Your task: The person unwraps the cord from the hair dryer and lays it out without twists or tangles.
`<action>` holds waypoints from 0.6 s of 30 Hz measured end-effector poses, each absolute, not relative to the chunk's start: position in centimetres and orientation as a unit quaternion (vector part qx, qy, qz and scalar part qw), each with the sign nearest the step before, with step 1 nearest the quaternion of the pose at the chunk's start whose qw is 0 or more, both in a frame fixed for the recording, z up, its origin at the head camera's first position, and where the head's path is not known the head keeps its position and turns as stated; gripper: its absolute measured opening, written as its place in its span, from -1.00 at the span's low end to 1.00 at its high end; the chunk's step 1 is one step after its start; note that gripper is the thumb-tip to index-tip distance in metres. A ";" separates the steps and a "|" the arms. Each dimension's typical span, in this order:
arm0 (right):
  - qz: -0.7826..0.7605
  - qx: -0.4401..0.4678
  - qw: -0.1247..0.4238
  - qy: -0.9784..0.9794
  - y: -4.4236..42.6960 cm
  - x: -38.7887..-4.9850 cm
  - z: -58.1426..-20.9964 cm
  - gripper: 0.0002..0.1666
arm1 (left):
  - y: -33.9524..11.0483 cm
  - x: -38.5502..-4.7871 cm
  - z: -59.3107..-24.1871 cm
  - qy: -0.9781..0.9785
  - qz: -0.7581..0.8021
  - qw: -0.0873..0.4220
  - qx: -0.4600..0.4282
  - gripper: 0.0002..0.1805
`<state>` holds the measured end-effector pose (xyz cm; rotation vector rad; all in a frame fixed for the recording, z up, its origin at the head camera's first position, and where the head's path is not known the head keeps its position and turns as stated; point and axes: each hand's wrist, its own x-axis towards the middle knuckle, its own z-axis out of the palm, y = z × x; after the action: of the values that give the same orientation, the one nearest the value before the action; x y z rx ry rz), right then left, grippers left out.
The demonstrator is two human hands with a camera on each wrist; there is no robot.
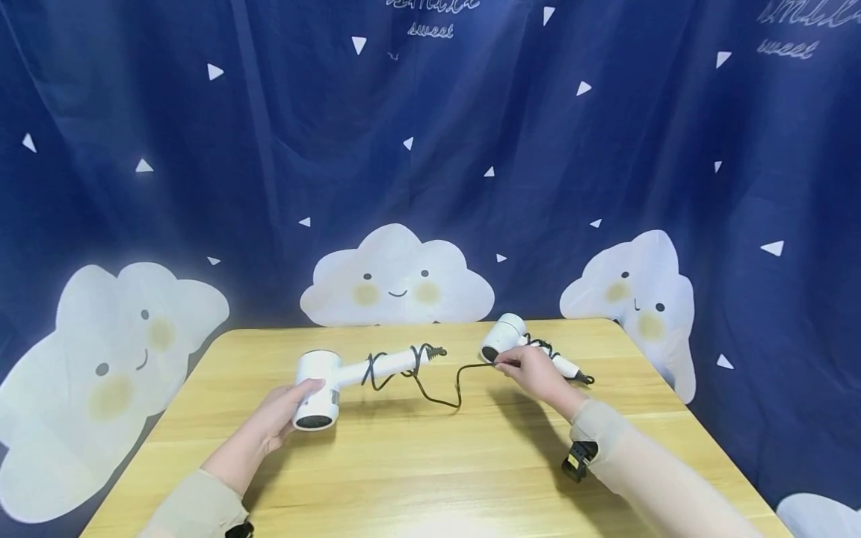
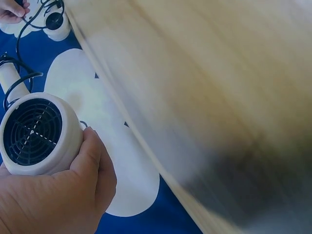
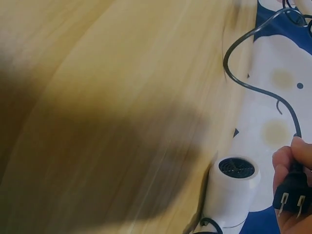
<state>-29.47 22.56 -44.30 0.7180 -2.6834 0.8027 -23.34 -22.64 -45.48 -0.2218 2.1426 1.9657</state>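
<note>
Pale sleeves (image 1: 195, 504) are being worn on two forearms, which are being extended over a wooden surface (image 1: 377, 463); a black device (image 1: 580, 459) is also being worn at the right wrist. At the left of the surface, a white hair dryer (image 1: 318, 388) is being gripped round its barrel by the left hand (image 1: 274, 415). Its round dark grille (image 2: 33, 131) is being shown in the left wrist view. Its handle (image 1: 392, 364) is being pointed rightward, loosely wrapped in a thin black cord (image 1: 459, 388). Between the hands, a slack length of that cord is being strung in a bend. Its end is being pinched narrowly between thumb and fingers by the right hand (image 1: 538, 375), where the cord meets a black plug (image 3: 291, 184); two metal prongs (image 3: 301, 204) are being shown in the right wrist view. Just behind that hand, a second white hair dryer (image 1: 504, 334) is being supported by the surface near its far edge, another black cord wound about it. Beyond, a dark blue curtain (image 1: 377, 179) is being displayed, printed with smiling white clouds (image 1: 336, 295) and small white triangles (image 1: 215, 72).
</note>
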 end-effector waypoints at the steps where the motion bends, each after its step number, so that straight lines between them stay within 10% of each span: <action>1: 0.276 0.247 0.124 -0.921 22.7 -29.4 -44.2 -0.93 | -22.7 -23.4 -45.5 0.731 0.669 0.112 -0.075 -0.36; 18: 0.271 0.259 0.052 -0.926 25.9 -28.8 -44.5 -0.94 | -23.6 -23.3 -45.5 0.725 0.674 0.111 -0.082 -0.38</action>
<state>-28.78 25.90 -44.52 0.7862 -2.8152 0.8237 -23.33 -23.57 -45.54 -0.2404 2.1313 1.9810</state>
